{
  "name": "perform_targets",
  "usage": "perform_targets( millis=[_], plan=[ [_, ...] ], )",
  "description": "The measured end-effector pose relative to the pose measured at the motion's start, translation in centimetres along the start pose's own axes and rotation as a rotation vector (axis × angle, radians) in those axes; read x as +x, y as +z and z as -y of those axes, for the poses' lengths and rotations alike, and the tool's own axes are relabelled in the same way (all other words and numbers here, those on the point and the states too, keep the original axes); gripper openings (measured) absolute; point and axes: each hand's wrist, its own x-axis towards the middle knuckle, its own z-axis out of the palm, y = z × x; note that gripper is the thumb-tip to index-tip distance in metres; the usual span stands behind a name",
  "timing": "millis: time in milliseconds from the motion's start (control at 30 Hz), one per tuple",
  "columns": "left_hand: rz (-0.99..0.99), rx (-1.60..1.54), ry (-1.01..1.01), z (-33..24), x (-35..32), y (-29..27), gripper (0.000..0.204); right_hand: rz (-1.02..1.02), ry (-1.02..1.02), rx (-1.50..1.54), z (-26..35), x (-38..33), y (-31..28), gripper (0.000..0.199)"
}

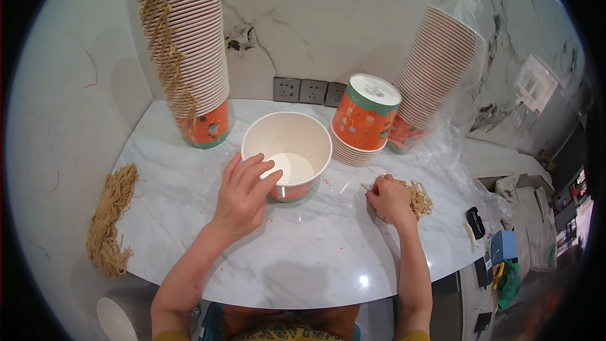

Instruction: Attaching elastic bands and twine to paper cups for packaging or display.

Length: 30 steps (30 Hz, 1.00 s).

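Observation:
A white-lined paper bucket [290,123] stands upright on the marble-topped table, its outside orange and green. My left hand [243,199] is at its near left rim, fingers spread and reaching over the opening; whether they touch the rim I cannot tell. Inside, the bucket's white bottom shows bare where the fingers do not cover it. To the right, my right hand [389,199] is closed low over the table on a bundle of thin tan strands [420,201], yarn-like or noodle-like. Some strands stick out left of the fingers; the palm hides the others.
A tall stack of paper buckets [202,44] rises at the back left, tan strands draped down it. Another tan bundle [112,221] lies at the left edge. An upturned bucket [366,120] and a plastic-wrapped leaning stack [439,57] stand back right, near wall sockets [312,91].

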Motion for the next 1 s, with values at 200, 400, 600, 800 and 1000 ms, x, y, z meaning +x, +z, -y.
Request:
perform_targets(
  millis=[200, 400, 600, 800, 1000],
  plan=[
    [-0.002, 0.017, 0.016, -0.1, 0.2, -0.1, 0.058, -0.044, -0.043, 0.189, -1.6, -0.3, 0.5, 0.018],
    [0.015, 0.027, 0.023, 0.0, 0.1, -0.1, 0.061, -0.067, -0.025, 0.45, -1.6, -0.3, 0.1, 0.015],
    [0.012, 0.038, 0.035, 0.4, -0.1, 0.1, 0.062, -0.015, 0.044, 0.776, -0.5, -0.6, -0.9, 0.016],
    [-0.075, -0.002, 0.016, 0.1, 0.1, 0.2, 0.045, 0.025, 0.034, 0.977, -0.6, -0.6, -0.9, 0.015],
    [-0.094, -0.026, 0.004, 1.4, 1.4, 0.8, 0.041, 0.071, 0.078, 1.087, 0.3, -0.9, -1.9, 0.013]
  ],
)
